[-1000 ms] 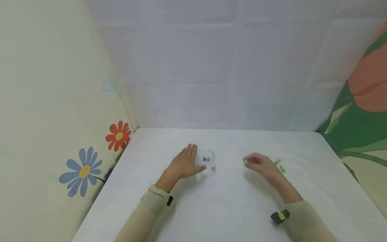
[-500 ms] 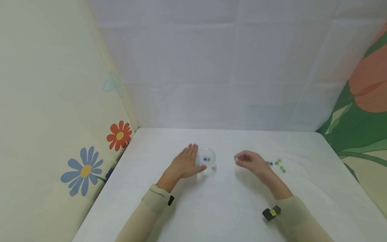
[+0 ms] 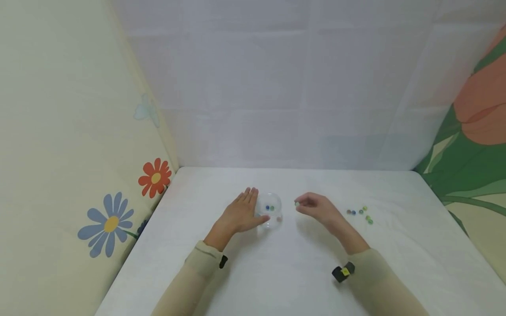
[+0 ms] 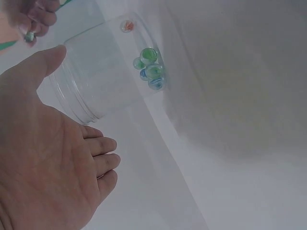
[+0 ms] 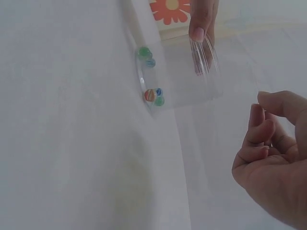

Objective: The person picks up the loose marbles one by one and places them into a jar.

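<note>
A clear jar (image 4: 103,62) stands upright on the white table, its mouth uncovered. Several glass marbles (image 4: 154,71), green, blue and orange, lie at its bottom. My left hand (image 3: 239,215) lies against the jar's left side, fingers straight and thumb spread near the rim; the left wrist view has the palm (image 4: 53,158) facing up close to the mouth. Just right of the jar, my right hand (image 3: 318,208) pinches a pale green marble (image 3: 297,203) between thumb and fingertips. In the right wrist view this marble is hidden by the fingers.
On the table to the right lie several loose marbles (image 3: 361,211), green, blue and brownish. A white cloth wall (image 3: 296,109) rises behind the table. Flower-patterned fabric (image 3: 110,224) hangs at the left, more at the right. A black wrist camera (image 3: 343,272) sits below the right wrist.
My right hand has moved left toward the jar, carrying the pinched marble. Loose marbles that it covered before now show on the table. The left hand stays by the jar.
</note>
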